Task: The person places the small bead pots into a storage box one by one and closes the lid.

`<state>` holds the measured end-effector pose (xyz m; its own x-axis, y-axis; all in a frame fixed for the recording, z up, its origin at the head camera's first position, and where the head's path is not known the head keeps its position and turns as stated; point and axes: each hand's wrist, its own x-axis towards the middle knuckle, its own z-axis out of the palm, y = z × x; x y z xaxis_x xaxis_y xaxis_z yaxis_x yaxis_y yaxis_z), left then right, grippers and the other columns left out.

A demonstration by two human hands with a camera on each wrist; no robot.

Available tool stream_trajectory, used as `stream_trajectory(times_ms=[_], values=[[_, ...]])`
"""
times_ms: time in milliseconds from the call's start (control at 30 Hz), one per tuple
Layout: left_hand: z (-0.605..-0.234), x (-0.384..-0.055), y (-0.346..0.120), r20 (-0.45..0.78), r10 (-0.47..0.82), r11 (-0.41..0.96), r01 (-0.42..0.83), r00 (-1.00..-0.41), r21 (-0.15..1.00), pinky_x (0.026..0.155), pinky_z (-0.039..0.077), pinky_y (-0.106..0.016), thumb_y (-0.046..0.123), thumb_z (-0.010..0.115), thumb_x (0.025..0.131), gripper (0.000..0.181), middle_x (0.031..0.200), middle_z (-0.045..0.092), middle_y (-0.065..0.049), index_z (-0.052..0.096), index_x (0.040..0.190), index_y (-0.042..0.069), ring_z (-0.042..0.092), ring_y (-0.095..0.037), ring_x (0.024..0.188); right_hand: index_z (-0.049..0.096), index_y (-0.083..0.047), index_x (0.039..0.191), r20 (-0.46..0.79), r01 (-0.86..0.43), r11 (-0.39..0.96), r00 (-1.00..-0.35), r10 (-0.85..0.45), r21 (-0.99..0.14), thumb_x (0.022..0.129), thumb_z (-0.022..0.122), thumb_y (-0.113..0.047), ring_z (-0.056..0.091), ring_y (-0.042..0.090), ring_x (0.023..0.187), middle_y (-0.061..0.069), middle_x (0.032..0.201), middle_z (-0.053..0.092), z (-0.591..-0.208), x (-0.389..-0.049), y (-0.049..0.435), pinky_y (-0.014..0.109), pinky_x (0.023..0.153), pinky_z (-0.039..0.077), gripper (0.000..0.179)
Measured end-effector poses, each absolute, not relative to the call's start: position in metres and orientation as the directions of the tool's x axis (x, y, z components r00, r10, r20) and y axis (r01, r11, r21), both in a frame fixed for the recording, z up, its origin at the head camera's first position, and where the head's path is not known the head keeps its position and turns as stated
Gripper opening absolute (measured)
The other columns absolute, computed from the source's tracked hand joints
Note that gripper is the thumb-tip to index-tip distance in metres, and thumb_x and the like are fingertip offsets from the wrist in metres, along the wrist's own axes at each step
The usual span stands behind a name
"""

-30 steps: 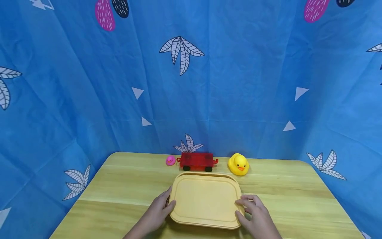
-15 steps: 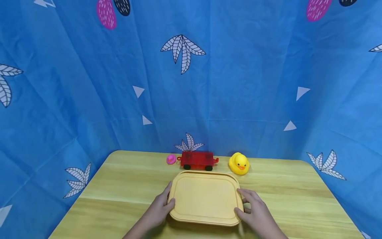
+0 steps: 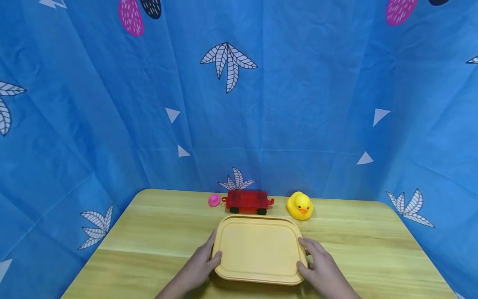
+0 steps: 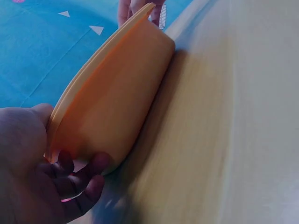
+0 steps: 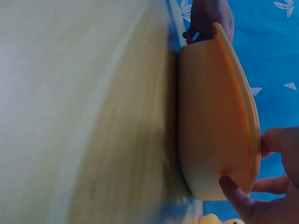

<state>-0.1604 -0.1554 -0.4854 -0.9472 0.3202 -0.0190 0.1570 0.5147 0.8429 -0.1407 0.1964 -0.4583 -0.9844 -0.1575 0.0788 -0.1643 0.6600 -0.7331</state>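
Note:
A yellow-orange rectangular plastic box (image 3: 260, 249) with rounded corners and a flat lid-like top stands on the table in front of me. My left hand (image 3: 199, 263) grips its left end, thumb on the top rim and fingers along the side wall. At the right end, my right hand (image 3: 321, 263) holds the rim between thumb and fingers. In the left wrist view the box's sloping wall (image 4: 117, 88) shows, with curled fingers of the left hand (image 4: 28, 163) against it. The right wrist view shows a fingertip of the right hand (image 5: 275, 172) on the wall under the rim. The box's inside is hidden.
Behind the box, near the table's back edge, stand a small pink duck (image 3: 214, 200), a red toy wagon (image 3: 247, 202) with black wheels and a yellow rubber duck (image 3: 300, 206). A blue patterned cloth (image 3: 298, 104) hangs around the wooden table (image 3: 157, 224).
My right hand has shifted its hold on the box's right end, its fingers closing in around the rim. The box and the left hand have barely moved.

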Motion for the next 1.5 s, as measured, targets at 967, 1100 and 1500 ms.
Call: stream_trajectory(times_ms=[967,1100,1500], values=[[-0.486,-0.16,-0.159,-0.096,0.326,0.462,0.07,-0.941,0.884,0.121,0.022,-0.06,0.04,0.048,0.11,0.082,0.169,0.016,-0.023,-0.001,0.165,0.004,0.024,-0.041,0.153,0.049,-0.003,0.149,-0.002,-0.139,0.707,-0.981,-0.194,-0.693,0.095,0.068,-0.014,0.062,0.03,0.12,0.022,0.153,0.049,-0.453,-0.146,0.196,0.048,0.096,0.056,0.058],[-0.484,-0.16,-0.161,-0.1,0.369,0.439,0.078,-0.924,0.895,0.122,0.019,-0.055,0.04,0.049,0.11,0.086,0.171,0.009,-0.02,-0.008,0.165,0.006,0.018,-0.038,0.155,0.05,-0.002,0.148,-0.006,-0.134,0.667,-0.979,-0.203,-0.733,0.094,0.07,-0.009,0.056,0.037,0.131,0.026,0.154,0.047,-0.451,-0.145,0.198,0.04,0.09,0.06,0.058],[-0.48,-0.154,-0.167,-0.115,0.432,0.429,0.091,-0.894,0.899,0.112,0.044,-0.04,0.039,0.049,0.11,0.085,0.171,0.008,-0.023,-0.009,0.165,0.01,0.045,-0.038,0.142,0.049,-0.002,0.148,-0.045,-0.11,0.653,-0.975,-0.217,-0.749,0.093,0.074,-0.011,0.054,0.039,0.134,0.026,0.152,0.048,-0.452,-0.139,0.2,0.04,0.088,0.061,0.061]])
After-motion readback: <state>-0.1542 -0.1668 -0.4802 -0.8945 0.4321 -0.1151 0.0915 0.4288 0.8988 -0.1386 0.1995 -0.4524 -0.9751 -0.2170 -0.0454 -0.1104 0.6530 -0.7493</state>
